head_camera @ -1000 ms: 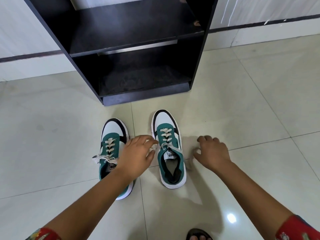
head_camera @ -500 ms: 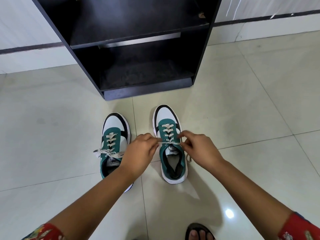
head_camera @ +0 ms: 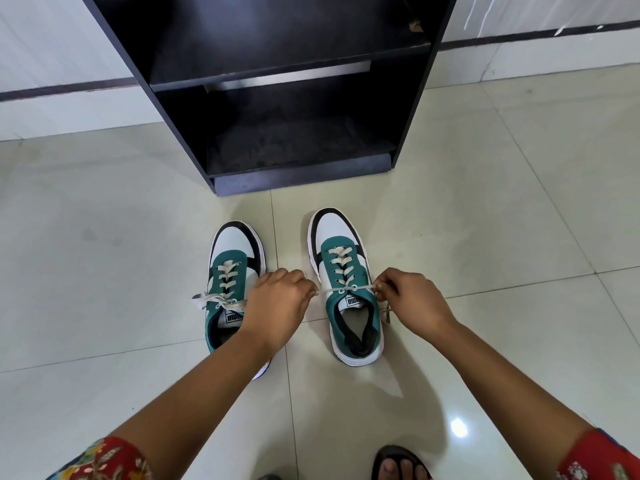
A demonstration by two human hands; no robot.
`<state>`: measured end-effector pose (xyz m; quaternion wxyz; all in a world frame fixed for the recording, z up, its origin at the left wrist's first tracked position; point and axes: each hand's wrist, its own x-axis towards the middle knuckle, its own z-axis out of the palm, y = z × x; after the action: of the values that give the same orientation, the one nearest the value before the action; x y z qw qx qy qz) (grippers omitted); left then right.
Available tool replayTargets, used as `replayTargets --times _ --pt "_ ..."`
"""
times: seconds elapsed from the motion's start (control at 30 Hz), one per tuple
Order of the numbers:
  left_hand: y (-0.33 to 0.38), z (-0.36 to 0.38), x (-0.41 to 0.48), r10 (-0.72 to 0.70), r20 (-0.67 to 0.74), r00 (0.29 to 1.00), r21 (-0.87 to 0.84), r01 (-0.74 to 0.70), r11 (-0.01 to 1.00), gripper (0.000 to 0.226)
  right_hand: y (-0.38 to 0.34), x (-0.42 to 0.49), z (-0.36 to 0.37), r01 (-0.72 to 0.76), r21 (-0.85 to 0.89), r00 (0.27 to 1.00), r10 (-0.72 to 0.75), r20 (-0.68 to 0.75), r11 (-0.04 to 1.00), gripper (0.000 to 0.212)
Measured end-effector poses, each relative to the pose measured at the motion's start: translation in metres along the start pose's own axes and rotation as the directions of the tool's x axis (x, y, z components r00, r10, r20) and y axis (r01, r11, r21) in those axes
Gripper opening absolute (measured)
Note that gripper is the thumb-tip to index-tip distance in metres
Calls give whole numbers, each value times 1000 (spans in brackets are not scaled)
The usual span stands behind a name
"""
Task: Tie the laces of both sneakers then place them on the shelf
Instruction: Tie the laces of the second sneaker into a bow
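Observation:
Two green, white and black sneakers stand side by side on the tiled floor, toes toward the shelf. The right sneaker has its two cream lace ends pulled taut sideways across the top eyelets. My left hand pinches the left lace end and my right hand pinches the right one; a loose tail hangs below my right fingers. The left sneaker has untied laces trailing to its left, and my left wrist covers its heel.
A black open shelf unit stands just beyond the sneakers, with a low bottom compartment and a board above it. Glossy beige floor tiles spread all around. My sandalled foot shows at the bottom edge.
My right hand came in from the floor at the right and took the right lace end. Both hands then drew apart, pulling the laces tight.

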<state>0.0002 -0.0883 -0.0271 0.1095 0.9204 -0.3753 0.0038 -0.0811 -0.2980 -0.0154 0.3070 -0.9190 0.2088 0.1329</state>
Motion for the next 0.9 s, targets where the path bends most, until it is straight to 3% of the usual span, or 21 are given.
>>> replayTargets --times 0.23,0.3,0.37,0.43,0.53,0.6,0.7,0.77,0.9 --pt "-4 5 -2 9 59 998 -5 -8 1000 4 1 0 -3 -35 114 997 27 69 993 15" --pt "-9 5 1 -26 88 996 -94 35 995 10 -1 2 -3 -22 100 996 14 89 995 16" --pt "-14 0 2 -67 175 982 -291 117 949 19 -1 4 -3 -5 121 990 -12 141 993 17" --pt "-11 -9 5 -124 231 965 -535 233 813 24 -2 4 -4 25 206 985 -60 165 978 21" --pt "9 -23 14 -298 372 879 -808 465 362 25 -11 3 0 1 498 991 -69 118 867 26" --pt "17 -27 20 -290 512 809 -820 560 115 30 -20 3 1 -43 682 993 -44 110 730 29" --pt "23 -30 25 -212 603 769 -797 580 -168 30 -29 5 2 -86 802 990 -40 135 591 34" --pt "26 -28 27 -207 610 765 -791 576 -205 29 -31 6 4 -97 849 988 -53 145 519 32" --pt "28 -26 28 -212 552 807 -830 557 -42 31 -30 6 11 -93 879 986 -82 148 468 25"
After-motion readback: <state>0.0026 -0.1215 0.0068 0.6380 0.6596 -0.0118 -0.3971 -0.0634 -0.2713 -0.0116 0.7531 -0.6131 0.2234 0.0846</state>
